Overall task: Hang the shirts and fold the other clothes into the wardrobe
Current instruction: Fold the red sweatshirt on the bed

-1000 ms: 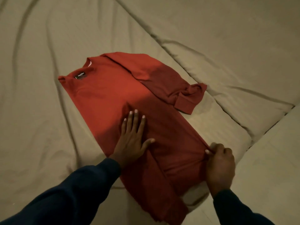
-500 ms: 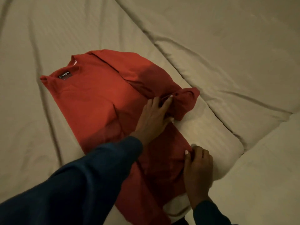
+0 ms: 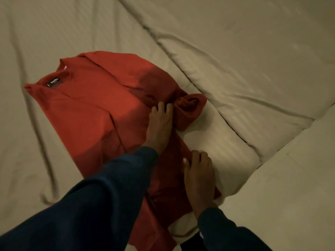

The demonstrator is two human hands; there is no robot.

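A red sweater lies flat on a beige bed, neck label toward the upper left, one side already folded inward. The left hand, arm stretched forward in a dark blue sleeve, grasps the bunched sleeve cuff at the sweater's right edge, fingers curled into the cloth. The right hand, closer to the body, rests at the sweater's lower right edge, fingers curled and pinching the fabric there. A duvet fold runs diagonally on the right.
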